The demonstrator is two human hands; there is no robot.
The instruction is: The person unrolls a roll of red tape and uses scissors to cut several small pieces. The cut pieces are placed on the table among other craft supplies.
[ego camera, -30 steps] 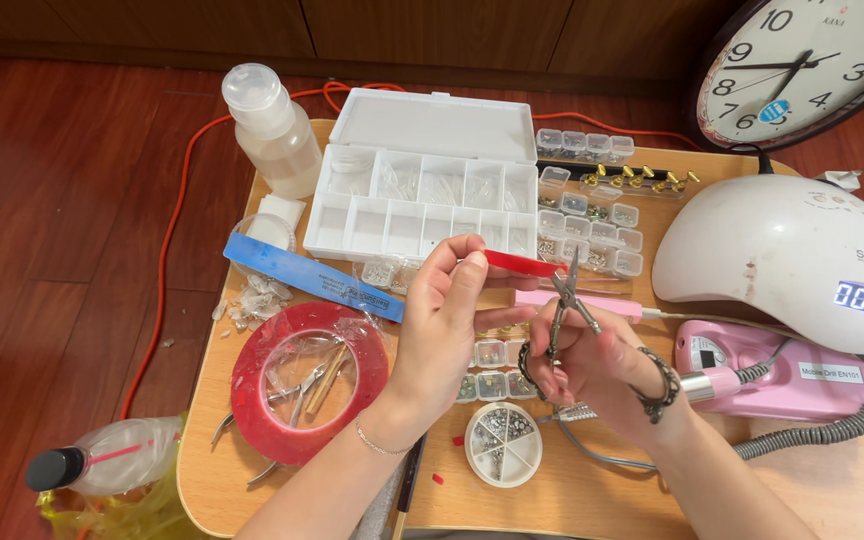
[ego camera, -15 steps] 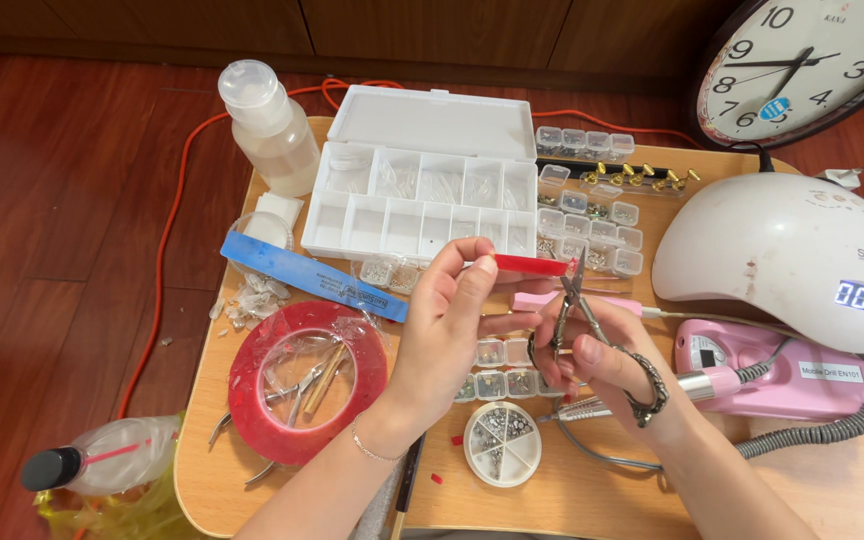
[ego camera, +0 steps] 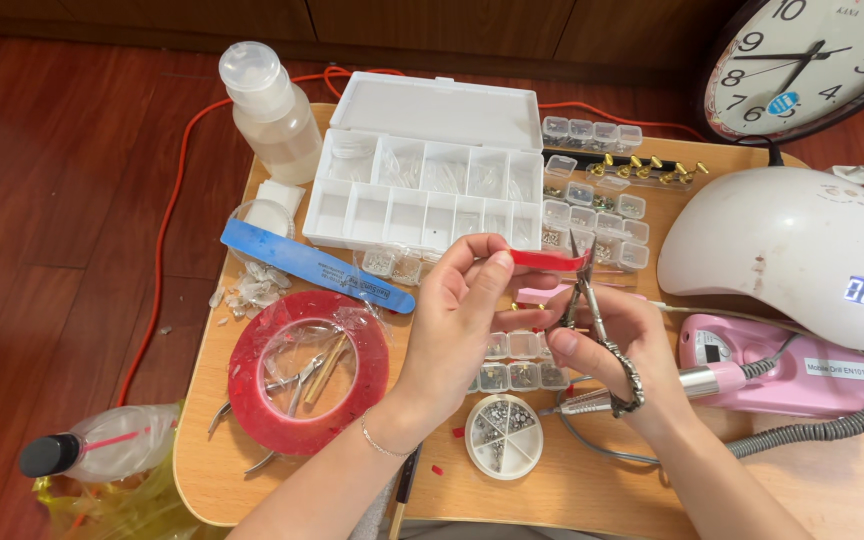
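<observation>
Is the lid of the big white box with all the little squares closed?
No, the white box has its lid tipped back open, so all its small compartments show.

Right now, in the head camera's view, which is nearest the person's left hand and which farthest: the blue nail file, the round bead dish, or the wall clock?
Measured from the left hand:
1. Blue nail file, just to the hand's left on the table.
2. Round bead dish, below the hand near the table's front edge; only slightly farther than the file.
3. Wall clock, far off at the upper right.
</observation>
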